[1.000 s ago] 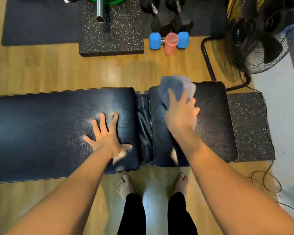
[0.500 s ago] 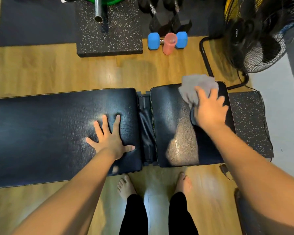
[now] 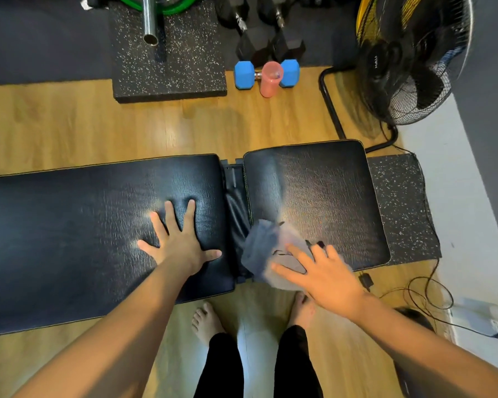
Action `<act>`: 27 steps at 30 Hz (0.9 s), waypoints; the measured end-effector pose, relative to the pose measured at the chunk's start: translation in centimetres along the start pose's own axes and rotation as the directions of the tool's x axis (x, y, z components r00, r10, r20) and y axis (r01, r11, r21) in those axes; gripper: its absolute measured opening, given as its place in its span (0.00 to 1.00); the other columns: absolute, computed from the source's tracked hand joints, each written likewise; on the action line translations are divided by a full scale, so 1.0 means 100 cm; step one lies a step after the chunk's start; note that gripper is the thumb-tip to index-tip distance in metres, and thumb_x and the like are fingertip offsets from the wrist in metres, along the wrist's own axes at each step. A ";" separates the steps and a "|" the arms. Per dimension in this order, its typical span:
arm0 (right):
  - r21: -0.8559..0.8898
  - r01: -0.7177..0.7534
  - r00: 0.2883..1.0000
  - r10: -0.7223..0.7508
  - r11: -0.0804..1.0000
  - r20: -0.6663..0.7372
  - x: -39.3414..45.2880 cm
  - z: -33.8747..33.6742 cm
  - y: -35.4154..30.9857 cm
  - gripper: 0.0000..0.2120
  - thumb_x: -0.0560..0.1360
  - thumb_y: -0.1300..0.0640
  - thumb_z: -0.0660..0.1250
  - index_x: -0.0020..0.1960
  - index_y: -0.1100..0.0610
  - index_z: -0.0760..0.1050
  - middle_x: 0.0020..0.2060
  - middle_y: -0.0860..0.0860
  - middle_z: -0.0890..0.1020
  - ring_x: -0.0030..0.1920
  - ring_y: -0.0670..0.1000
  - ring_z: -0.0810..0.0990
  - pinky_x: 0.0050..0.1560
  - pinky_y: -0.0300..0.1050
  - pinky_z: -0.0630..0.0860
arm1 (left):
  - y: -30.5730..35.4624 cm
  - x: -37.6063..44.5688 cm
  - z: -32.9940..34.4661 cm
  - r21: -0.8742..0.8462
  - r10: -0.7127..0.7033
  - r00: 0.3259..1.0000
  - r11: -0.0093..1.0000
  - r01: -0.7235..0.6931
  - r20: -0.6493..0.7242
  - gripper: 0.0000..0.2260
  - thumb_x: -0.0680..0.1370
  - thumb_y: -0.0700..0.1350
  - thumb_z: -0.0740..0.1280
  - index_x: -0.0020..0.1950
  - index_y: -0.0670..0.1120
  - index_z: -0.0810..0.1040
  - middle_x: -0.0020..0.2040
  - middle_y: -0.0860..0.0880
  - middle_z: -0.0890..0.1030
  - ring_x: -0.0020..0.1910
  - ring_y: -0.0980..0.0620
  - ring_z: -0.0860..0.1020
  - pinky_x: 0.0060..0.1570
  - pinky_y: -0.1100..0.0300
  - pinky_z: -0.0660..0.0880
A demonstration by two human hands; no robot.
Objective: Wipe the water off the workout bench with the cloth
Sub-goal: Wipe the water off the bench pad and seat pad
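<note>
Pressing cloth [image 3: 266,251] at bench [image 3: 322,191] near edge, right hand [image 3: 328,275] flat; left hand [image 3: 181,242] flat.

Crumpled grey cloth [image 3: 263,248] on black bench [image 3: 322,196]

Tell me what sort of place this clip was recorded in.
Most likely a home gym or small workout room. A padded workout bench fills the foreground, black dumbbells and a blue dumbbell sit on rubber mats beyond it, and a floor fan stands on the right.
</note>
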State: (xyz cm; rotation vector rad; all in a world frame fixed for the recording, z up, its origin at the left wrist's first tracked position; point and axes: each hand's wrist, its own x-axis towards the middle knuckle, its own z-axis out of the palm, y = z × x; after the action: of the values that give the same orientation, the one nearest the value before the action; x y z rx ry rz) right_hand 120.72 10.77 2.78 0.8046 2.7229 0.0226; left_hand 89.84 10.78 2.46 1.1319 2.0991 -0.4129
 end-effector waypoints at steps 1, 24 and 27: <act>0.003 0.002 0.999 -0.002 1.000 0.032 -0.010 0.003 0.011 0.34 0.67 0.57 0.63 0.73 0.42 0.66 0.69 0.59 0.73 0.45 0.59 0.72 0.44 0.55 0.67 | 0.000 0.001 -0.001 0.000 0.000 1.000 1.000 0.000 0.011 0.58 0.64 0.70 0.73 0.75 0.66 0.29 0.77 0.52 0.26 0.77 0.41 0.29 0.69 0.24 0.47; 0.183 -0.387 0.921 0.387 0.904 0.040 -0.004 -0.002 -0.004 0.39 0.65 0.52 0.74 0.73 0.44 0.64 0.68 0.59 0.68 0.45 0.60 0.73 0.42 0.55 0.70 | 0.029 0.000 -0.002 0.104 -0.035 0.998 0.994 0.039 -0.047 0.60 0.64 0.61 0.79 0.79 0.53 0.37 0.79 0.39 0.33 0.77 0.32 0.38 0.74 0.35 0.47; 0.203 -0.565 0.824 0.559 0.800 0.093 -0.011 -0.002 0.039 0.35 0.69 0.48 0.71 0.73 0.43 0.63 0.64 0.59 0.69 0.48 0.62 0.72 0.44 0.56 0.72 | 0.031 0.004 -0.002 0.113 -0.042 0.998 0.992 0.047 -0.050 0.60 0.63 0.61 0.79 0.79 0.53 0.37 0.79 0.39 0.34 0.77 0.31 0.39 0.74 0.36 0.50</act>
State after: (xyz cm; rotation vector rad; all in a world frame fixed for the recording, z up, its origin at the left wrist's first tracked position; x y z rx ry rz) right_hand 123.57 13.50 3.64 1.6439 2.3779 -0.1673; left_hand 92.17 12.90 2.48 1.1720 2.1689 -0.5383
